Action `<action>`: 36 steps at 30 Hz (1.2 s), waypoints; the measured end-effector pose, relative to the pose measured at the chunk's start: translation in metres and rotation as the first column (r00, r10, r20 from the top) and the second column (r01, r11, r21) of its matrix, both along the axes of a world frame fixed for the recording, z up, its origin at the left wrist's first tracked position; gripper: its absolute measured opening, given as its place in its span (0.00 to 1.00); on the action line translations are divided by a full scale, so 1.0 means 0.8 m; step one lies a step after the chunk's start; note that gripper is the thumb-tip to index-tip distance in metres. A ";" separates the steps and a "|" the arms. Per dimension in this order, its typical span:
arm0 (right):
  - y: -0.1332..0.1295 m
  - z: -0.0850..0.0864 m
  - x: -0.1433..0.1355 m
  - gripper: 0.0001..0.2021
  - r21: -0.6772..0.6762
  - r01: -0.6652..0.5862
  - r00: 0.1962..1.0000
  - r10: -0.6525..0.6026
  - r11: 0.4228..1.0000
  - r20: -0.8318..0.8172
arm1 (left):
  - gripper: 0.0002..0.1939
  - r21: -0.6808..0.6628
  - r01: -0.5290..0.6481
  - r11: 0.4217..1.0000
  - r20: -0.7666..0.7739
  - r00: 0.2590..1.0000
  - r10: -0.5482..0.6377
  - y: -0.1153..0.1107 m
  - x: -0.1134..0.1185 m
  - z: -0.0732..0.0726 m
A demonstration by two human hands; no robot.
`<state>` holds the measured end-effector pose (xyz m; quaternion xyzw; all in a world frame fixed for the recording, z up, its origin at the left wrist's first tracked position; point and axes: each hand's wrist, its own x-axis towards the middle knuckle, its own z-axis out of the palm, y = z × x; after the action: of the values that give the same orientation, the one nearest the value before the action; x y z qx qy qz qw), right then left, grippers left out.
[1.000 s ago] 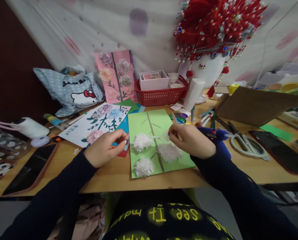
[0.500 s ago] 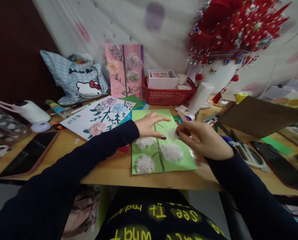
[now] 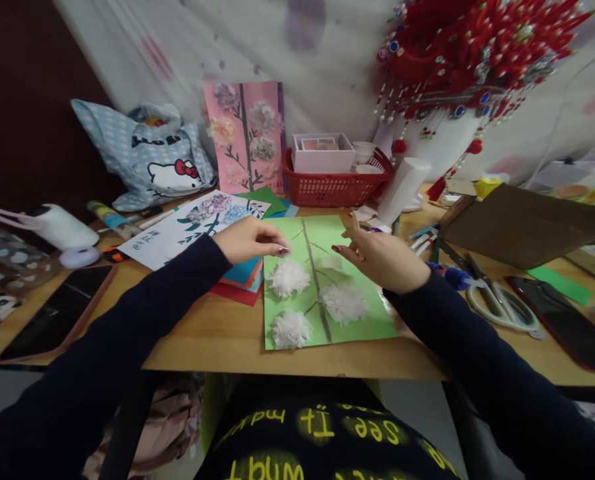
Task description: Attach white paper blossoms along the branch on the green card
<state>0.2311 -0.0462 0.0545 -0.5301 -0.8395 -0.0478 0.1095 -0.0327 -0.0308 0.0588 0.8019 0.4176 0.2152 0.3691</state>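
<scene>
A light green sheet (image 3: 297,227) with a drawn dark stem lies in front of me. Three fluffy white paper flowers (image 3: 290,278) sit on it, two left of the stem and one right. A thin white paper piece (image 3: 332,263) lies on the sheet right of the stem, above that right flower. My left hand (image 3: 250,239) is at the sheet's left edge, thumb and fingers pinched on what looks like a small pale scrap of paper (image 3: 286,245), partly hidden. Over the sheet's right side, my right hand (image 3: 384,259) has thumb and forefinger apart, with nothing visible between them.
Behind stand a pink flower picture (image 3: 250,140) and a red basket (image 3: 334,187). A white flower painting (image 3: 162,247) lies left, with a phone (image 3: 57,313) further out. Scissors (image 3: 502,307), a dark phone (image 3: 557,320) and a brown board (image 3: 522,227) are right.
My left hand has moved left off the middle of the sheet and closed into a pinch. The right hand has let go of the white paper piece, which now lies on the sheet.
</scene>
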 end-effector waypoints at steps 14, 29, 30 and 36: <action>-0.047 -0.028 -0.023 0.37 -0.012 -0.405 0.495 0.208 0.914 -0.843 | 0.10 -0.256 -0.258 0.932 0.051 0.959 0.280 -0.059 -0.024 -0.027; -0.035 -0.055 -0.041 0.24 -0.069 -0.493 0.480 0.204 0.868 -0.853 | 0.11 -0.201 -0.140 0.970 -0.160 0.981 0.108 -0.073 0.009 -0.004; -0.036 -0.054 -0.041 0.24 -0.065 -0.491 0.476 0.205 0.869 -0.855 | 0.12 -0.167 -0.167 0.972 -0.209 0.969 0.130 -0.073 0.013 -0.007; -0.034 -0.053 -0.037 0.25 0.025 -0.384 0.477 0.222 0.923 -0.850 | 0.10 0.045 -0.170 0.984 -0.370 0.912 0.174 -0.075 0.030 -0.024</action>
<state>0.2016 -0.0731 0.0123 -0.3369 -0.7634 0.3039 0.4597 -0.0090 -0.0907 0.0394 0.7905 0.5476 0.0932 0.2579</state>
